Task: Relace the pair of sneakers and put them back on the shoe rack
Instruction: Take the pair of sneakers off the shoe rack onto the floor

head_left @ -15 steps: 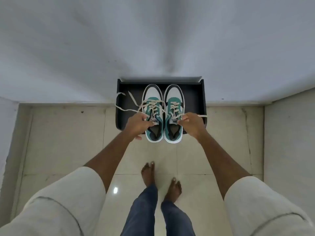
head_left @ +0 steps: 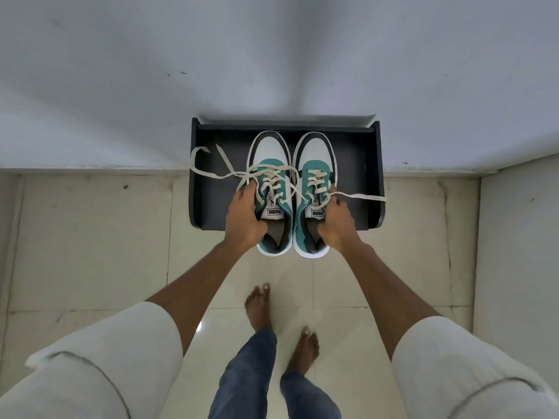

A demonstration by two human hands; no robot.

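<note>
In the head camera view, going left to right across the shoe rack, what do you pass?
loose lace end → left hand → left sneaker → right sneaker → right hand → trailing lace end → rack side wall

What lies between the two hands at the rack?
In the head view, both sneakers, side by side, fill the stretch between the left hand and right hand.

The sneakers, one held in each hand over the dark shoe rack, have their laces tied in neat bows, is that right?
Not quite. The head view shows the left hand and right hand each gripping one of the sneakers over the dark shoe rack, but the laces are not tied in bows: their loose ends trail out to both sides.
</note>
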